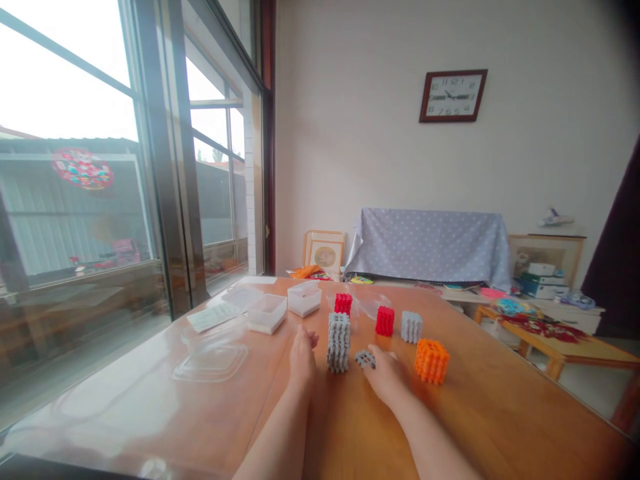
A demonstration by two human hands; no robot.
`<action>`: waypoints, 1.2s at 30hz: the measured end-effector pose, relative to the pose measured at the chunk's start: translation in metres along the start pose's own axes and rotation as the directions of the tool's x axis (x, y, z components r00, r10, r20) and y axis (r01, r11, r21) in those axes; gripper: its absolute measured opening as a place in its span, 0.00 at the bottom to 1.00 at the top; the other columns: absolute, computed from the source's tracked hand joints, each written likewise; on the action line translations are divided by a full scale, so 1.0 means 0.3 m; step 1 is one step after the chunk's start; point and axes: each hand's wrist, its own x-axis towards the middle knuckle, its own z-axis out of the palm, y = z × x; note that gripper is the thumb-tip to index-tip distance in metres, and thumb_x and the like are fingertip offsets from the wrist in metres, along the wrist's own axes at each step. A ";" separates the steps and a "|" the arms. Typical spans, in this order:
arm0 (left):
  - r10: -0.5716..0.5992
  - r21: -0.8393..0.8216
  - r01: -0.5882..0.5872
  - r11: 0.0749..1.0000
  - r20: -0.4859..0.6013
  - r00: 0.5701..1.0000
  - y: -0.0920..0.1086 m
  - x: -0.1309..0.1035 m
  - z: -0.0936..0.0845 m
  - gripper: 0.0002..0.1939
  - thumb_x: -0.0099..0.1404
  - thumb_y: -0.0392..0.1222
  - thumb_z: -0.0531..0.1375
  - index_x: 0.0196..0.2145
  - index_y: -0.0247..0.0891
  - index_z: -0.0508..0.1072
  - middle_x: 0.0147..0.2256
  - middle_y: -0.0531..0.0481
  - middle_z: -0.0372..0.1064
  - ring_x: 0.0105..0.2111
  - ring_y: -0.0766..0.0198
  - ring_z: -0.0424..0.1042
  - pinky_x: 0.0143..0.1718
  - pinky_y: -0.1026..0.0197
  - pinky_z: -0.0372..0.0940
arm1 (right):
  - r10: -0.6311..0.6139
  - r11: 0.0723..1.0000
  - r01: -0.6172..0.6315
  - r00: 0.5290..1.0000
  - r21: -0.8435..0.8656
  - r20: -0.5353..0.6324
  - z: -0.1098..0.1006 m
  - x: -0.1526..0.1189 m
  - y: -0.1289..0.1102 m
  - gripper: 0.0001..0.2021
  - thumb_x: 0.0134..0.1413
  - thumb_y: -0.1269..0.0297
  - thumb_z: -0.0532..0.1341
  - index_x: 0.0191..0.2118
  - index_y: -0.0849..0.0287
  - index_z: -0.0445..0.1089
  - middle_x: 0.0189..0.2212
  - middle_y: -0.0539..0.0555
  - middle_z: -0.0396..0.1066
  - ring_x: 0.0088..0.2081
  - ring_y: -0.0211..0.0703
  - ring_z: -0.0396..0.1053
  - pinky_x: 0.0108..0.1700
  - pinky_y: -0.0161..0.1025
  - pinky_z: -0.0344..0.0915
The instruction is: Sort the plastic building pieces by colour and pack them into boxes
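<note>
On the wooden table, a tall grey stack of interlocking plastic pieces [339, 343] stands upright between my hands. My left hand [302, 357] is just left of it, edge down, with its fingers loosely bent and apart and nothing visible in them. To the right of the stack, my right hand [385, 375] pinches a small flat grey lattice piece [365, 360] low at the tabletop. An orange lattice block [432, 361] sits right of that hand. Behind it are a light grey block [411, 327] and a red block [385, 321]. Another red block [343, 304] shows behind the tall stack.
Two white plastic tubs [267, 313] [304, 300] stand at the back left. Clear lids [210, 362] and a paper sheet [213, 319] lie on the left side. Windows line the left. Beyond the table are a cloth-draped object [433, 243] and a low wooden table [575, 343].
</note>
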 end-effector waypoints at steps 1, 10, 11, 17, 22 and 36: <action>0.000 0.006 0.000 1.000 0.006 1.000 0.001 0.002 -0.007 0.46 0.59 0.80 0.48 0.45 0.31 0.75 0.47 0.30 0.76 0.47 0.44 0.75 0.50 0.45 0.65 | -0.013 1.000 0.013 1.000 -0.020 -0.001 -0.004 0.000 -0.003 0.24 0.41 0.63 0.69 0.50 0.52 0.77 0.46 0.61 0.79 0.55 0.64 0.69 0.59 0.54 0.59; -0.007 0.037 0.007 0.999 0.003 1.000 0.017 0.011 -0.029 0.43 0.63 0.77 0.46 0.44 0.31 0.75 0.45 0.32 0.77 0.43 0.47 0.76 0.44 0.49 0.67 | -0.048 0.990 0.076 0.975 0.122 -0.216 -0.113 0.046 -0.134 0.27 0.55 0.47 0.61 0.56 0.58 0.71 0.50 0.61 0.76 0.44 0.52 0.76 0.46 0.45 0.69; -0.005 0.040 0.005 0.999 0.012 1.000 0.018 0.009 -0.027 0.43 0.63 0.77 0.46 0.43 0.32 0.75 0.45 0.32 0.77 0.43 0.47 0.76 0.43 0.49 0.67 | -0.079 0.985 0.111 0.972 0.134 -0.223 -0.126 0.050 -0.172 0.27 0.54 0.46 0.61 0.55 0.58 0.72 0.49 0.60 0.77 0.43 0.51 0.76 0.45 0.44 0.69; 0.015 0.046 -0.017 0.999 0.041 0.999 0.022 -0.002 -0.024 0.42 0.62 0.78 0.47 0.39 0.33 0.74 0.44 0.33 0.77 0.42 0.48 0.75 0.42 0.52 0.66 | -0.266 0.963 0.271 0.933 -0.012 -0.242 -0.154 0.049 -0.395 0.23 0.56 0.45 0.61 0.48 0.56 0.75 0.43 0.58 0.77 0.42 0.51 0.74 0.45 0.44 0.68; 0.009 0.025 -0.010 1.000 0.042 0.999 0.022 -0.001 -0.026 0.43 0.58 0.81 0.48 0.37 0.34 0.74 0.42 0.33 0.77 0.42 0.48 0.75 0.42 0.52 0.65 | -0.352 0.934 0.329 0.918 -0.142 -0.183 -0.117 0.043 -0.472 0.21 0.58 0.45 0.60 0.46 0.56 0.77 0.44 0.59 0.77 0.47 0.53 0.73 0.47 0.44 0.67; -0.034 0.023 0.033 0.999 0.053 0.998 0.021 -0.007 -0.025 0.45 0.56 0.83 0.47 0.39 0.34 0.74 0.43 0.34 0.75 0.40 0.50 0.73 0.41 0.53 0.64 | -0.036 0.964 0.085 0.980 0.250 -0.196 -0.061 0.040 -0.261 0.32 0.57 0.31 0.51 0.33 0.56 0.75 0.29 0.57 0.78 0.36 0.53 0.74 0.38 0.41 0.66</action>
